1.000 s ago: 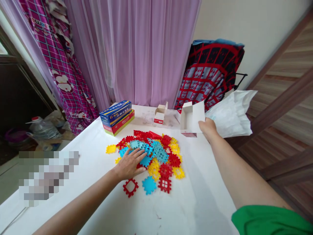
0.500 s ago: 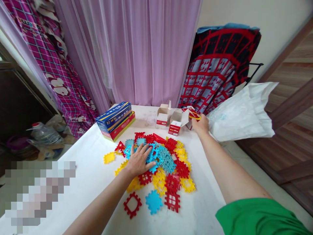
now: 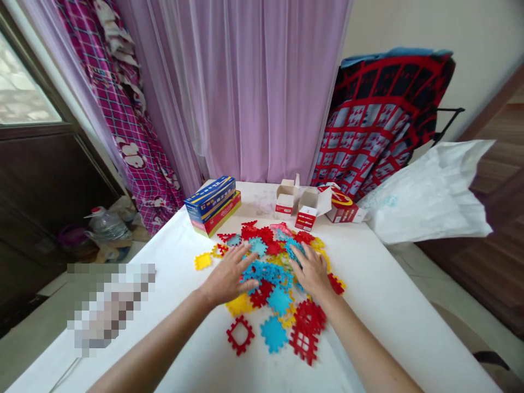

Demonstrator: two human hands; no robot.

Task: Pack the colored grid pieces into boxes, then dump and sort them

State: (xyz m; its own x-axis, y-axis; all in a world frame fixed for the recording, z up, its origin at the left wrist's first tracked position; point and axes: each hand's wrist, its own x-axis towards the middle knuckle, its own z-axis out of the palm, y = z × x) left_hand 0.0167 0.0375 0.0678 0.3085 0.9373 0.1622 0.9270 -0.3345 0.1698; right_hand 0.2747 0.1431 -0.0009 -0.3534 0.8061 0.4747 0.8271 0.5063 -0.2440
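A loose pile of plastic interlocking building pieces in blue, red and yellow [image 3: 279,299] lies in the middle of the white table. My left hand [image 3: 227,274] rests over the left part of the pile, fingers stretched out. On the right part lies my right hand [image 3: 313,271], its fingers spread over blue pieces and grasping nothing visible. Some pieces are hidden under both hands. Nearest to me are a red frame piece [image 3: 231,339], a solid blue piece [image 3: 274,334] and a red window piece [image 3: 303,343].
Two stacked boxes, a blue one [image 3: 210,195] on top, stand at the back left. Small open cartons [image 3: 306,216] and a red box [image 3: 343,210] stand at the back right. Beside them a white bag [image 3: 434,191] hangs over the table's right edge.
My right hand has left the red box at the back right and come down onto the pile. Pieces in the pile have shifted. My left hand stays over the pile, and the view has turned slightly left.
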